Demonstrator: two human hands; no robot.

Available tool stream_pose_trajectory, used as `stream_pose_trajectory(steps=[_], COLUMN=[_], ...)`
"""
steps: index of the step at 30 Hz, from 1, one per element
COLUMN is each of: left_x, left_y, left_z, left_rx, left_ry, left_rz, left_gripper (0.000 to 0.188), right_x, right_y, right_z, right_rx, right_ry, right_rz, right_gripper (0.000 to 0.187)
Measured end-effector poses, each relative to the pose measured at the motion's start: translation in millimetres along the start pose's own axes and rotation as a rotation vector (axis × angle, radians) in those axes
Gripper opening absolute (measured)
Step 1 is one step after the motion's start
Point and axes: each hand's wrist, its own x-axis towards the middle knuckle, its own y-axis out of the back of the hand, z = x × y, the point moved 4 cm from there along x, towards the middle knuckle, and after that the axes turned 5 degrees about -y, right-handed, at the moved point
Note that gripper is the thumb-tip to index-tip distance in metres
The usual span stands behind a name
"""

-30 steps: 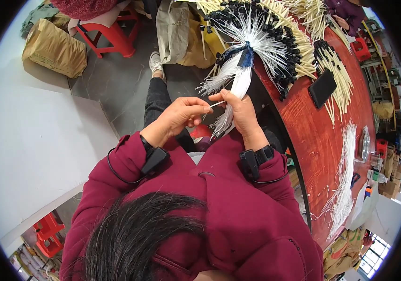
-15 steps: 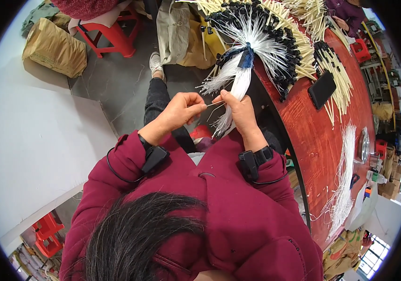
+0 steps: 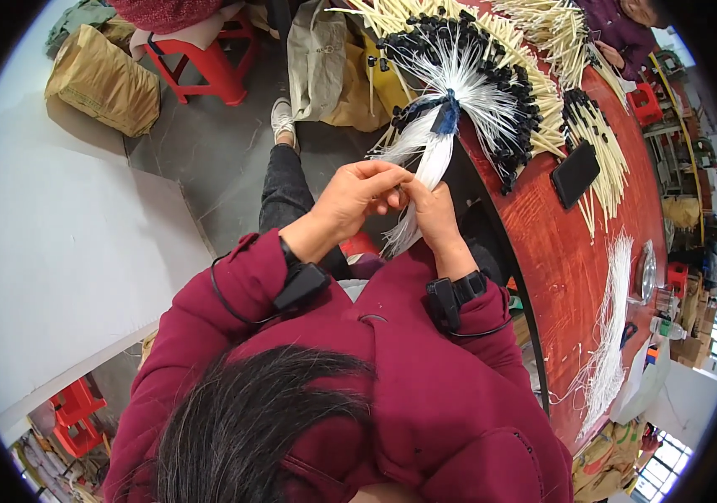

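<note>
Two hands [image 3: 354, 205] [image 3: 440, 222], two white bundles [image 3: 435, 159] [image 3: 611, 327], two wrist units [image 3: 302, 287] [image 3: 443, 303], one blue tie [image 3: 449, 107], one red table [image 3: 559, 277], one black phone [image 3: 575, 174], one pale sneaker [image 3: 283, 121], one clear bottle [image 3: 672, 329], one co-worker's hand [image 3: 609, 55]

Workshop: pale sticks [image 3: 609, 172] piled on red worktable [image 3: 561, 268], bound white strands [image 3: 434, 159], bulging brown sack [image 3: 107, 80].
</note>
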Motion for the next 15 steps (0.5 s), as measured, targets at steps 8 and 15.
stream_pose_trajectory(steps=[8, 15], left_x=[-3, -2], left_y=[16, 3], left_z=[8, 11], left_rx=[1.135, 1.436], left_ry=[-0.806, -0.84], left_rz=[0.026, -0.086], left_gripper=[0.01, 0.01], right_x=[4, 3], right_y=[2, 2], right_z=[4, 2], right_rx=[0.001, 0.009], right_ry=[0.001, -0.004], right_rz=[-0.127, -0.136], right_gripper=[0.029, 0.033])
